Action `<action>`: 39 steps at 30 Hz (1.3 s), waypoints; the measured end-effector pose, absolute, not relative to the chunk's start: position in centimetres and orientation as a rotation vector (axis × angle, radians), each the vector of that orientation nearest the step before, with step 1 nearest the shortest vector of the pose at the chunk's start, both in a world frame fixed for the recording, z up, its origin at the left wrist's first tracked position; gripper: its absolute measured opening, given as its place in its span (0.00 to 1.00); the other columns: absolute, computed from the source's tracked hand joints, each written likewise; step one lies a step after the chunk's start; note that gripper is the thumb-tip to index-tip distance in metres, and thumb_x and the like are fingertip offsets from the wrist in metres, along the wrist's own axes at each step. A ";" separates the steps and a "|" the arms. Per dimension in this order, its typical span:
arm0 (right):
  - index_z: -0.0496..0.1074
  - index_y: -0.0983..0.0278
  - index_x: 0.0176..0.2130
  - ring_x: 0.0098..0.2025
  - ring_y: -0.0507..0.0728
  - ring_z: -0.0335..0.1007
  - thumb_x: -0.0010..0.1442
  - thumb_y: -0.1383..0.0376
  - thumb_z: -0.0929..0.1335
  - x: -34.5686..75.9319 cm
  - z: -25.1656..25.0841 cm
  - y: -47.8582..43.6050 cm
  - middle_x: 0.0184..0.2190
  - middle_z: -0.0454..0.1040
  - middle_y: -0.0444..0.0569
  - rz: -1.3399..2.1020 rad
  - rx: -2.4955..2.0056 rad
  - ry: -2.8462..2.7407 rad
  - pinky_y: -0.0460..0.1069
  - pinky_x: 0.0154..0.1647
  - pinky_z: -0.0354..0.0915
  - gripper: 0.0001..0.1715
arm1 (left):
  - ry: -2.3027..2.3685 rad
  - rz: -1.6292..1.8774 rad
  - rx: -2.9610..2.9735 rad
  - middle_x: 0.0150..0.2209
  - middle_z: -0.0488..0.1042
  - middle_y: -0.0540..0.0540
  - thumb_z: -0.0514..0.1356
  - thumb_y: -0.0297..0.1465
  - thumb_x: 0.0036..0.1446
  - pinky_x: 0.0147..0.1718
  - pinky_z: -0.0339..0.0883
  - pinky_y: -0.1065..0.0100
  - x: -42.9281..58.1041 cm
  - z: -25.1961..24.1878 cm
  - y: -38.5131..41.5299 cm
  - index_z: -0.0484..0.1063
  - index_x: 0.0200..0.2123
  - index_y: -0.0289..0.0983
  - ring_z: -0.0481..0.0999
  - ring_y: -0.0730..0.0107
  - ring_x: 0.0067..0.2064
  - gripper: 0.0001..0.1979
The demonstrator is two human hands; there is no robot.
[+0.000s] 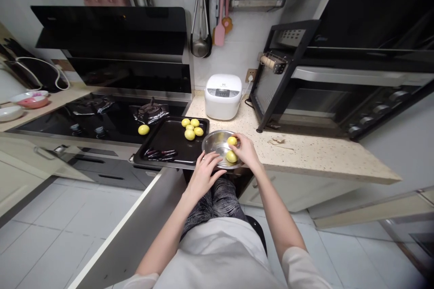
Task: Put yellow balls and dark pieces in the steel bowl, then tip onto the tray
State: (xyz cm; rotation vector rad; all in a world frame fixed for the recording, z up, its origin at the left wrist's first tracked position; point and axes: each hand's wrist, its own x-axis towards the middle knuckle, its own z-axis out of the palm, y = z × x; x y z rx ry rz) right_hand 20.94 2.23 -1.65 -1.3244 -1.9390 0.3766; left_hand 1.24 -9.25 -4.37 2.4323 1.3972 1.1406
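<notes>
Steel bowl point(214, 144): one, on the bench point(298, 156), just right of the black tray point(166, 135). Far lemon point(232, 141) and near lemon point(231, 156): at bowl's right side. Right hand point(244, 150): fingers closed on far lemon. Left hand point(205, 172): fingers loosely spread, apparently empty, at near-left rim. Step in hand, seemingly: handling lemons at the bowl. Next move: calls for a secure pinch, clear of the near lemon.

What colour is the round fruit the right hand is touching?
The fruit is yellow; it shows best in the head view.
</notes>
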 end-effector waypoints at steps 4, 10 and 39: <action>0.77 0.64 0.49 0.46 0.62 0.79 0.57 0.70 0.73 20.7 -1.7 2.6 0.45 0.83 0.54 0.355 -1.433 -1.993 0.55 0.52 0.72 0.18 | 1.410 1.094 2.455 0.60 0.76 0.40 0.59 0.37 0.72 0.71 0.56 0.41 1.3 -4.2 -9.3 0.73 0.57 0.41 0.72 0.55 0.66 0.14; 0.79 0.66 0.48 0.47 0.62 0.79 0.60 0.70 0.72 20.0 -1.5 2.8 0.46 0.83 0.56 0.338 -1.594 -2.052 0.52 0.51 0.69 0.15 | 1.412 1.069 2.475 0.60 0.76 0.40 0.57 0.36 0.73 0.72 0.55 0.41 1.2 -4.0 -9.3 0.73 0.57 0.41 0.72 0.56 0.66 0.14; 0.79 0.59 0.45 0.49 0.63 0.76 0.71 0.65 0.64 21.0 -4.6 -8.8 0.44 0.81 0.54 0.115 -1.090 -1.618 0.61 0.55 0.72 0.14 | 1.699 1.047 2.451 0.62 0.72 0.37 0.51 0.23 0.69 0.65 0.68 0.48 -7.9 -1.6 -0.5 0.72 0.58 0.39 0.72 0.54 0.65 0.19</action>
